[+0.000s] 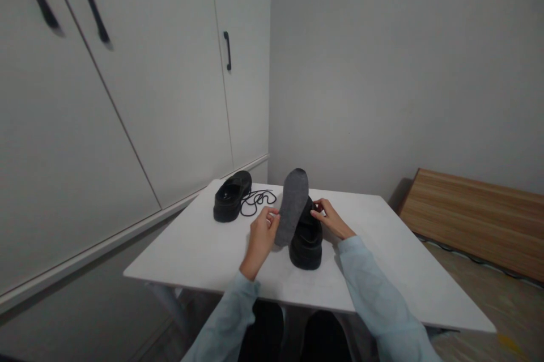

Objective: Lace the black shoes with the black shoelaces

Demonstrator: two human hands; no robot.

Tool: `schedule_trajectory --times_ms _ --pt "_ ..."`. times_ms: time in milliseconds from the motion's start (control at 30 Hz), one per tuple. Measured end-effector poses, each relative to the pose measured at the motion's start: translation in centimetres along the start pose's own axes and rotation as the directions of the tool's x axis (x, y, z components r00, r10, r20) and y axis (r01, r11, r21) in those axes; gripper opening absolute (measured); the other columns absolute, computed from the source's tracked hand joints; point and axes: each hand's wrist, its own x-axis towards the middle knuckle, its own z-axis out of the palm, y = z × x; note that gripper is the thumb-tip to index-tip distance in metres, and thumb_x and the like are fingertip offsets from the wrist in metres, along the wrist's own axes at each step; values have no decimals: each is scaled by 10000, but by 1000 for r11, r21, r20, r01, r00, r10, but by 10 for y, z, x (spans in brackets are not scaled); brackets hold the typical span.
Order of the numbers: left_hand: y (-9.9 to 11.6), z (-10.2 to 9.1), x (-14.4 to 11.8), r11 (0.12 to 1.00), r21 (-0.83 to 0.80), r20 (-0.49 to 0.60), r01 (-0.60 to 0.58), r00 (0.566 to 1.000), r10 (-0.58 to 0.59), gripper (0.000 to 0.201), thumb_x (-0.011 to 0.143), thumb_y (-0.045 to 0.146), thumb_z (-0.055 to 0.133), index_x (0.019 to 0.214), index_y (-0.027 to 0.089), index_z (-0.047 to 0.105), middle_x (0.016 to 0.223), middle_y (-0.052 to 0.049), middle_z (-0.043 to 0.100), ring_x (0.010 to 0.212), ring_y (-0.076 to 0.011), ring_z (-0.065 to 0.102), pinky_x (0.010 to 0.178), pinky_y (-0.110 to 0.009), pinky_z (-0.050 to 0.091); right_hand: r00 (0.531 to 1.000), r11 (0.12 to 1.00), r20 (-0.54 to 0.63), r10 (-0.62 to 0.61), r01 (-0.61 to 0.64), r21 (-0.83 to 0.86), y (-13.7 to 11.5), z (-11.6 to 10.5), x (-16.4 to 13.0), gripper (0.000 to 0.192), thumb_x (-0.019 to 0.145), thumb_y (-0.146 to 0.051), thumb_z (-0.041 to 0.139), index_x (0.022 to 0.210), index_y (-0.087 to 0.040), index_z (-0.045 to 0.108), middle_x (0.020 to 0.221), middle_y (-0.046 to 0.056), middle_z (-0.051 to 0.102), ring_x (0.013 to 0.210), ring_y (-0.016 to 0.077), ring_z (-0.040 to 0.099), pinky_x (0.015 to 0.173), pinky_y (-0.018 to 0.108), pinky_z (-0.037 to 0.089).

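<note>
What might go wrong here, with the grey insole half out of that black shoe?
1. The grey fabric insole sticks up out of the chunky black leather shoe, pinched only at its edge by the left hand; it could bend or slip free.
2. The right hand touches only the shoe's top, so the shoe might tip.
3. The loose black shoelace beside the second black shoe could snag a sleeve.

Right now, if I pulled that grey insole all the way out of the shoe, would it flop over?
Probably only a little. The grey insole stands up out of the black shoe with barely a bend, so it seems springy rather than limp. It looks thin, so likely light. The left hand steadies it with fingertips only, which suggests little weight.
</note>
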Motion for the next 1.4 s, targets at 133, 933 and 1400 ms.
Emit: schedule_trajectory --times_ms 133,933,1400 --pt "-13 -11 26 996 89 -49 30 998 -25 185 840 281 454 932 166 567 720 -7 600 667 -138 592 627 -235 429 1000 1000 3 2 -2 -3 0 0 0 377 802 -519 525 1025 -216 532 907 31 480 863 208 481 728 341 430" --pt "-63 -21 55 658 743 35 124 974 -223 379 886 294 439 1264 258 444 1102 -130 607 942 -274 636 758 -347 471 1000 1000 1 19 -19 -5 2 1 1 383 803 -523 513 1026 -213 513 907 34 473 874 218 491 721 351 428" --pt "-61 -20 55 578 809 -2 109 983 -184 356 924 275 321 1166 204 572 1088 -147 560 887 -307 641 702 -378 474 1000 1000 -16 8 -8 -25 2 2 2 356 808 -508 515 1006 -213 520 899 26 474 849 203 482 744 344 421"
